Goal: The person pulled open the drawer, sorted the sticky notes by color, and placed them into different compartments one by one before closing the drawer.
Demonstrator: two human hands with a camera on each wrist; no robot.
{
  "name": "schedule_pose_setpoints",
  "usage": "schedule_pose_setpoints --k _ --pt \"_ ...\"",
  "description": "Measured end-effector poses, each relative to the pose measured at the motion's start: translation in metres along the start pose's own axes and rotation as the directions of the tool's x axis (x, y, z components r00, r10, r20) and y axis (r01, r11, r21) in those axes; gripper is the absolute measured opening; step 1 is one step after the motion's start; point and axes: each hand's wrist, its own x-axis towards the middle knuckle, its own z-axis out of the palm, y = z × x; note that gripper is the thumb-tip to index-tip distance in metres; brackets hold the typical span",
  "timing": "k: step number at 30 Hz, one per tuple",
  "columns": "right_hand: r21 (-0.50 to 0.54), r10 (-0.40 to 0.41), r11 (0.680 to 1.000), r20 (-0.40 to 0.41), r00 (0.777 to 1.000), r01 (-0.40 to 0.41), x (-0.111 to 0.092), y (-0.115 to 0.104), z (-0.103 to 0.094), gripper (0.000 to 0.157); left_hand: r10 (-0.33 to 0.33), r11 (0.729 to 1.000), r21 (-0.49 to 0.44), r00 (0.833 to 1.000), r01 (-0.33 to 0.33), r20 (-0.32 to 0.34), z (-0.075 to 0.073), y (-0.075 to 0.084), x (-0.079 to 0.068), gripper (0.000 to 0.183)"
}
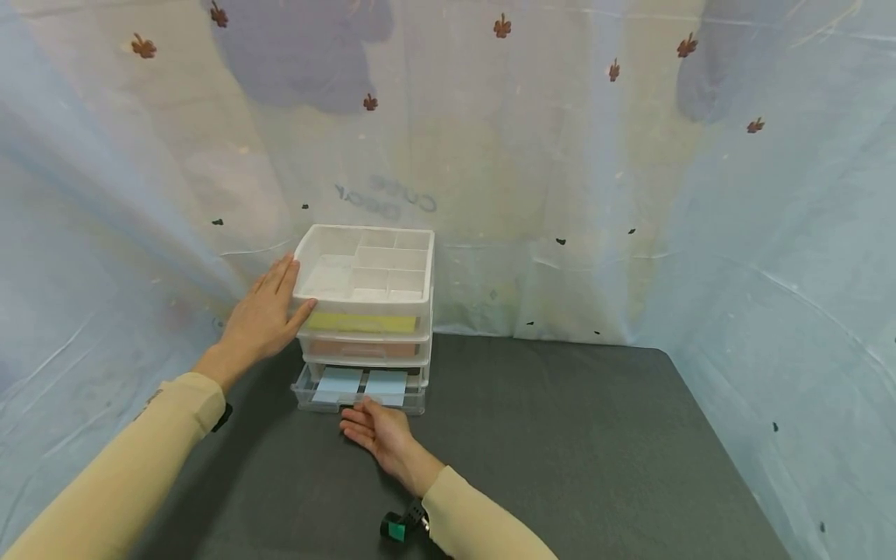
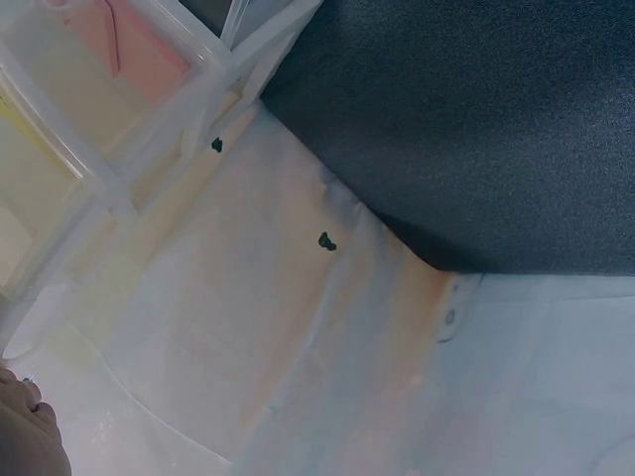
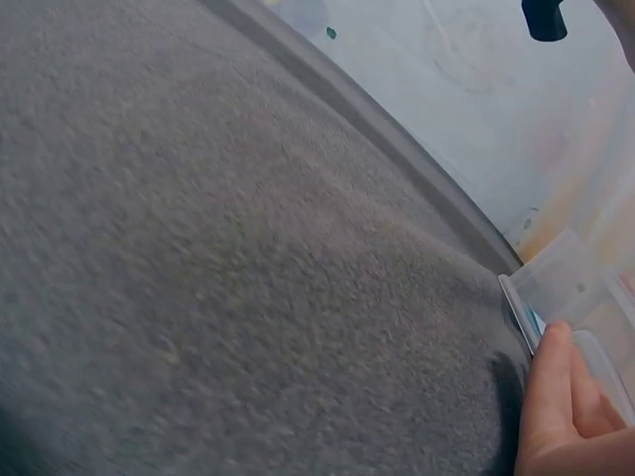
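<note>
A white plastic drawer unit (image 1: 360, 303) with a divided top tray stands on the dark table. Its clear bottom drawer (image 1: 413, 400) is pulled partway out and holds two light blue paper pieces (image 1: 339, 383). My left hand (image 1: 262, 315) rests along the unit's upper left side, fingers straight and thumb at the front corner; only a bit of this hand (image 2: 30, 426) shows in the left wrist view. At the bottom drawer's front, my right hand (image 1: 385, 439) pinches the middle of the edge with thumb and forefinger. The right wrist view shows the hand (image 3: 566, 416) against the clear drawer front.
Above the bottom drawer are shut drawers with orange-pink contents (image 1: 360, 348) and yellow contents (image 1: 360, 322). A patterned pale sheet (image 1: 518, 194) hangs behind and at the sides of the dark table (image 1: 560, 443). A dark watch-like device (image 1: 402, 525) is at the right wrist.
</note>
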Motion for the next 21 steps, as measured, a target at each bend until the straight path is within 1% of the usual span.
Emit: schedule_pose_setpoints --k 8,16,21 --pt "0.008 -0.004 1.000 -0.007 1.000 0.004 0.015 -0.003 0.000 0.035 -0.005 1.000 -0.010 1.000 0.005 -0.001 0.002 0.000 0.001 0.086" --pt "-0.006 -0.025 1.000 -0.009 1.000 0.025 0.028 -0.010 -0.003 0.039 -0.005 1.000 -0.006 1.000 0.005 0.003 0.001 0.001 0.001 0.085" --pt "-0.005 -0.033 0.999 -0.015 0.999 0.033 0.035 -0.013 -0.005 0.038 0.001 1.000 -0.001 1.000 -0.001 -0.004 0.001 0.001 0.001 0.085"
